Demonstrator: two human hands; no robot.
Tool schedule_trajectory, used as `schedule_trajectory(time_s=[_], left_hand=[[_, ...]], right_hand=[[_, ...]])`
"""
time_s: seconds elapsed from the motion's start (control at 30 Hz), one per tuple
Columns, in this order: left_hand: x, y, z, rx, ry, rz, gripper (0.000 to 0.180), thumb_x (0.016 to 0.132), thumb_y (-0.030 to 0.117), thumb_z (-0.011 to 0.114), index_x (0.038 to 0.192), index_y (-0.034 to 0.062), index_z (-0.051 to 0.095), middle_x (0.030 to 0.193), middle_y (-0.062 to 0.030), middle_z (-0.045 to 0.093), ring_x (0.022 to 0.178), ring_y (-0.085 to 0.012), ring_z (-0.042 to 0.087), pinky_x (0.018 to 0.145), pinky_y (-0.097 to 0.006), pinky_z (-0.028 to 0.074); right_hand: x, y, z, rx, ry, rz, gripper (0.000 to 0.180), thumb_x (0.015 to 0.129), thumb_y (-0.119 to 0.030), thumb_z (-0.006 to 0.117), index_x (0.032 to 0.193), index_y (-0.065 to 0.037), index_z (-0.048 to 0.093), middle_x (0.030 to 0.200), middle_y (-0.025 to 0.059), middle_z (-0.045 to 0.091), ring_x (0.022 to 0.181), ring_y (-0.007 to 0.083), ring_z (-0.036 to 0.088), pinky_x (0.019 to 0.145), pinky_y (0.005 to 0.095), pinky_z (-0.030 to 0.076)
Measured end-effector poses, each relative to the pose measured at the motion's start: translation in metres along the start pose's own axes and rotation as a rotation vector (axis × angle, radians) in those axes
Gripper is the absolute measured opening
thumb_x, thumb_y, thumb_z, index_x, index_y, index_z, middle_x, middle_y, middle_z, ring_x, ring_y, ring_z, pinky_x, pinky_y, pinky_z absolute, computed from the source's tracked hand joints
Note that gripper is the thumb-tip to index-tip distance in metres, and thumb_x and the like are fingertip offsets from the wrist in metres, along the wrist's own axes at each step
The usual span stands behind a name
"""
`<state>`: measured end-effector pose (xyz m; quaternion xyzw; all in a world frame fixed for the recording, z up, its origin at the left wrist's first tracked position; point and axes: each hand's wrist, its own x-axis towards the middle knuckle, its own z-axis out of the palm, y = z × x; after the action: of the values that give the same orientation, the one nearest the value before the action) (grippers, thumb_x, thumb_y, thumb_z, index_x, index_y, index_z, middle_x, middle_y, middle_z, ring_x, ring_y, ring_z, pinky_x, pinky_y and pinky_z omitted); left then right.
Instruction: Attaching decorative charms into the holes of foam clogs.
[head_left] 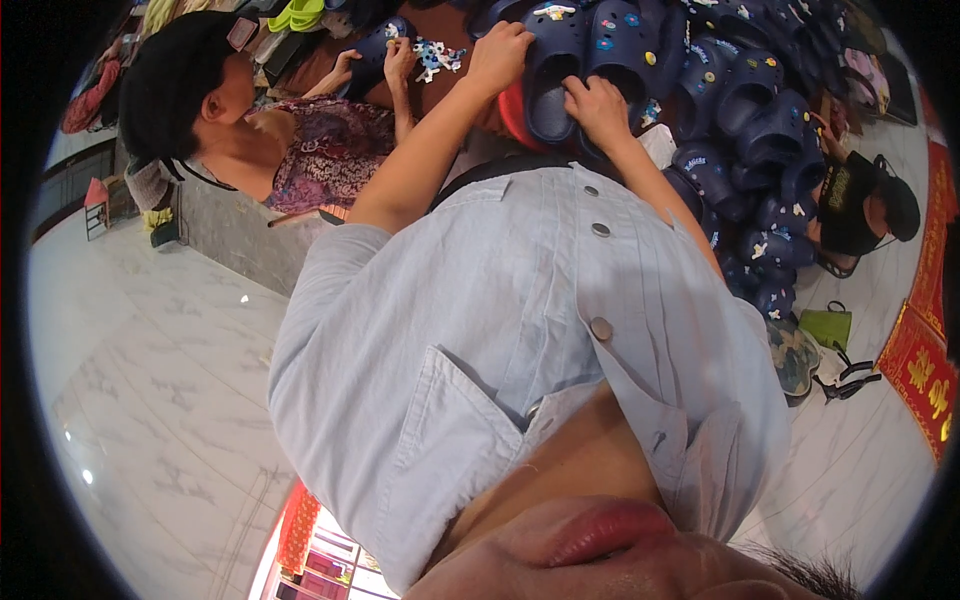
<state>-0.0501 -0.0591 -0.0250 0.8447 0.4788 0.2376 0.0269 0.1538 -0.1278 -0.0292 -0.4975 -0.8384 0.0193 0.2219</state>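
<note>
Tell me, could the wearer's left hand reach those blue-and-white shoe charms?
Probably yes: the shoe charms lie just left of the left hand, with nothing visible between, though it sits at the edge of a navy clog.

The surface point(440, 20) is reddish brown. A little pile of blue and white charms point(438, 62) lies on it. Lots of dark blue clogs point(765, 140) are heaped up toward the right, hiding what is under them.
</note>
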Motion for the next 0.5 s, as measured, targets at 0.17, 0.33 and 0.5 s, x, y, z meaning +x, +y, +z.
schedule_trajectory(time_s=[0.17,0.33,0.5], left_hand=[[-0.017,-0.015,0.015,-0.279,0.135,-0.189,0.03,0.076,0.005,0.057,0.104,0.0097,0.068,0.105,-0.0106,0.064,0.096,-0.0309,0.058,0.083,-0.04,0.048],[-0.049,-0.007,0.007,-0.514,0.17,-0.418,0.032,0.08,0.006,0.055,0.11,0.0078,0.065,0.105,-0.014,0.066,0.096,-0.0262,0.064,0.084,-0.032,0.049],[-0.077,0.001,0.0,-0.608,0.042,-0.627,0.024,0.083,0.009,0.057,0.105,0.0074,0.068,0.098,-0.0119,0.069,0.089,-0.0211,0.067,0.08,-0.029,0.05]], right_hand=[[-0.001,-0.002,-0.022,0.098,-0.084,0.024,0.029,0.081,-0.022,0.061,0.11,-0.015,0.06,0.08,0.0126,0.056,0.082,0.0311,0.058,0.071,0.0417,0.048],[-0.013,0.013,-0.058,0.432,0.042,0.175,0.034,0.083,-0.01,0.059,0.117,-0.01,0.058,0.09,0.0125,0.06,0.086,0.0298,0.056,0.078,0.0376,0.045],[-0.042,0.034,-0.077,0.183,0.131,0.255,0.024,0.08,-0.006,0.062,0.104,-0.008,0.065,0.087,0.0078,0.063,0.085,0.023,0.058,0.078,0.0332,0.046]])
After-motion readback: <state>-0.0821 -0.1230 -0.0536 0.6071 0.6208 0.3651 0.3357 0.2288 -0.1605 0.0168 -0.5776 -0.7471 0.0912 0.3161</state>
